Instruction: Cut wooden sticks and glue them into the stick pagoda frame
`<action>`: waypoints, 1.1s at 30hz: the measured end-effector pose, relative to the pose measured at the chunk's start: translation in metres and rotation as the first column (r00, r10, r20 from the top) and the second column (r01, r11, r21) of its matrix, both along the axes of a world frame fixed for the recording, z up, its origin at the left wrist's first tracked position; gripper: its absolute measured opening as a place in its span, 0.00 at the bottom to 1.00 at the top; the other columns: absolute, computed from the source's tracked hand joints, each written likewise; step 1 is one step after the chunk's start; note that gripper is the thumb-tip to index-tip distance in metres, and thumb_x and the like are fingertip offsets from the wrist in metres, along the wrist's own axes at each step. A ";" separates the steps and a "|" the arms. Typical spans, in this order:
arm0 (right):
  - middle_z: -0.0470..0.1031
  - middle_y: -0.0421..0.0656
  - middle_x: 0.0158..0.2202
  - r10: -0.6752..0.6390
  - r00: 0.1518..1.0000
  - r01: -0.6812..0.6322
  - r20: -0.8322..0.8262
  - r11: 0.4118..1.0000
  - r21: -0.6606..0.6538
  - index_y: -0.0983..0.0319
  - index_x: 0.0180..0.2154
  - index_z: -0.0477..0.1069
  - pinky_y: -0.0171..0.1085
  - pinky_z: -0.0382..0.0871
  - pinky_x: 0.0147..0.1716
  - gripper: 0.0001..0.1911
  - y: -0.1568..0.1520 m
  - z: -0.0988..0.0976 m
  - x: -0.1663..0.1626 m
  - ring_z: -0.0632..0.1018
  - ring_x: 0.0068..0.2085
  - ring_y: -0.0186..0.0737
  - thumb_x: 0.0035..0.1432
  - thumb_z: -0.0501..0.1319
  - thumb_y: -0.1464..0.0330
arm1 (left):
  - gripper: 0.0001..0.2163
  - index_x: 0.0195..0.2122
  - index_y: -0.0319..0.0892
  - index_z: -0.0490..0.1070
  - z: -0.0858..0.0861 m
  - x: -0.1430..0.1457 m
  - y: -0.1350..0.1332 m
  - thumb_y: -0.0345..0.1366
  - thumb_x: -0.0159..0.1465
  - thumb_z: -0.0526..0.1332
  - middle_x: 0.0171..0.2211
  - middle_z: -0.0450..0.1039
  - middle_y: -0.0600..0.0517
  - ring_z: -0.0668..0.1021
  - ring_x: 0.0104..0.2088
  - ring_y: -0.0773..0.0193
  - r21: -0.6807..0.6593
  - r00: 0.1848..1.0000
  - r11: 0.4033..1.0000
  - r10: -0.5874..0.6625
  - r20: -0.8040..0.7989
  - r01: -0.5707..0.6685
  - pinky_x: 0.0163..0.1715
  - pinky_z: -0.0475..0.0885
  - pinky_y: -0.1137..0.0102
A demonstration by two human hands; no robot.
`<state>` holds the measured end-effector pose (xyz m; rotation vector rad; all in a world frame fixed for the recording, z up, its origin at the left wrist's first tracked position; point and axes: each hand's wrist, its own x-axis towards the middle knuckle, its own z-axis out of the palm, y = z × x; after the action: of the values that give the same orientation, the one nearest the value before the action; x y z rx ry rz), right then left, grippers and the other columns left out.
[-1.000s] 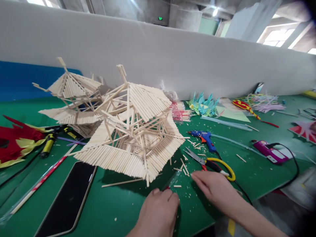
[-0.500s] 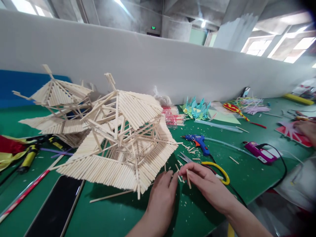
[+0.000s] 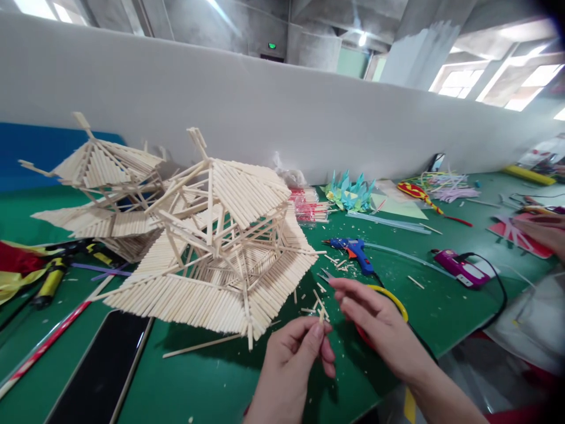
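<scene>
While your left hand pinches a short wooden stick between thumb and forefinger, the other fingers curled in, your right hand hovers just beside it with fingers loosely spread, gripping nothing. The stick stands nearly upright at your left fingertips, just in front of the stick pagoda and above the loose offcuts on the green table. Half a second ago both hands lay low among those offcuts, the stick at your right fingers; now both are lifted, and the yellow-handled scissors sit partly behind your right hand.
</scene>
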<state>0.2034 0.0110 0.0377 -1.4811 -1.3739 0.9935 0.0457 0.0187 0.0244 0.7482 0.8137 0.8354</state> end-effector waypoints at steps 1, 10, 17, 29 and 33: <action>0.72 0.41 0.37 -0.064 0.987 0.062 0.145 0.998 0.015 0.57 0.44 0.66 0.33 0.68 0.37 0.14 -0.001 -0.005 0.012 0.74 0.38 0.36 0.58 0.52 0.61 | 0.11 0.28 0.37 0.71 -0.002 0.001 0.000 0.41 0.53 0.62 0.17 0.67 0.56 0.69 0.17 0.73 -0.048 0.999 0.999 -0.010 0.034 0.011 0.20 0.60 0.77; 0.70 0.50 0.41 -0.125 0.607 0.146 0.785 0.988 0.044 0.62 0.43 0.65 0.45 0.67 0.40 0.14 -0.019 -0.067 0.089 0.73 0.42 0.47 0.55 0.48 0.68 | 0.09 0.33 0.36 0.70 0.001 0.003 -0.005 0.37 0.56 0.60 0.15 0.66 0.57 0.65 0.13 0.76 -0.152 0.993 0.988 -0.015 0.116 0.033 0.17 0.56 0.78; 0.73 0.48 0.35 -0.060 0.494 0.113 0.867 0.994 0.004 0.63 0.37 0.67 0.42 0.69 0.32 0.12 -0.011 -0.068 0.088 0.76 0.35 0.47 0.53 0.48 0.70 | 0.10 0.28 0.37 0.70 -0.005 -0.001 -0.004 0.39 0.52 0.65 0.20 0.71 0.53 0.67 0.16 0.76 -0.137 0.993 0.991 0.025 0.112 -0.010 0.18 0.57 0.79; 0.68 0.48 0.51 -0.139 0.802 0.174 0.581 0.985 -0.005 0.60 0.49 0.60 0.41 0.63 0.50 0.19 -0.047 -0.039 0.097 0.69 0.52 0.43 0.60 0.44 0.61 | 0.12 0.26 0.39 0.72 0.005 0.002 -0.007 0.41 0.46 0.68 0.22 0.66 0.56 0.62 0.20 0.78 -0.219 0.986 0.974 0.092 0.138 -0.060 0.21 0.55 0.82; 0.65 0.46 0.55 -0.058 0.939 0.127 0.338 0.974 -0.185 0.59 0.52 0.60 0.39 0.65 0.48 0.23 -0.063 -0.020 0.077 0.68 0.53 0.46 0.55 0.52 0.61 | 0.12 0.26 0.39 0.72 0.008 0.000 -0.005 0.41 0.46 0.69 0.21 0.66 0.56 0.61 0.20 0.78 -0.176 0.986 0.981 0.107 0.127 -0.084 0.21 0.56 0.81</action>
<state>0.2808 -0.0518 0.0178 -1.9200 -1.4494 0.8725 0.0462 0.0141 0.0325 0.4988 0.7925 0.8814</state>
